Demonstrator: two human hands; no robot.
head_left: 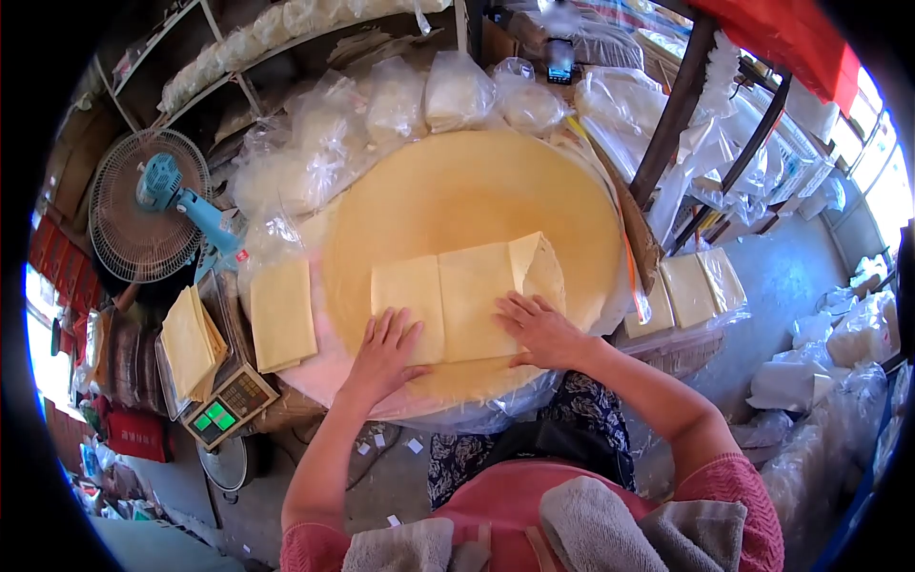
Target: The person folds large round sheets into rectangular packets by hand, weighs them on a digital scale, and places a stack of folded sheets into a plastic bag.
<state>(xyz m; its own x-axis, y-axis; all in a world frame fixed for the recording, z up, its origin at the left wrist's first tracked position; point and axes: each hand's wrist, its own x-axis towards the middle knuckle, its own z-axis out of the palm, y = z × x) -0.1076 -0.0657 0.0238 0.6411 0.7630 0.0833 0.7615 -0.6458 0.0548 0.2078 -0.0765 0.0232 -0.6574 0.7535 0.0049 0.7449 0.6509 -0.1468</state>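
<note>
A tall pile of large, thin, round yellow sheets (pixel 400 191) fills the middle of the view. On it lies a folded yellow sheet (pixel 477 286), roughly rectangular, with its right end still rounded and partly raised. My left hand (pixel 386 353) rests flat on the folded sheet's left lower part, fingers spread. Flat against its right lower part is my right hand (pixel 538 329), also with fingers apart. A stack of folded sheets (pixel 283 315) lies left of the round pile. Farther left, more folded sheets (pixel 193 343) sit on a digital scale (pixel 229 405) with a lit green display.
Bagged sheets (pixel 457 91) line the back edge. At left stands a fan (pixel 150 205) with a blue motor. Plastic-wrapped folded sheets (pixel 691 286) lie at right, near a dark slanted post (pixel 677 114). A lidded pot (pixel 227 462) is on the floor below the scale.
</note>
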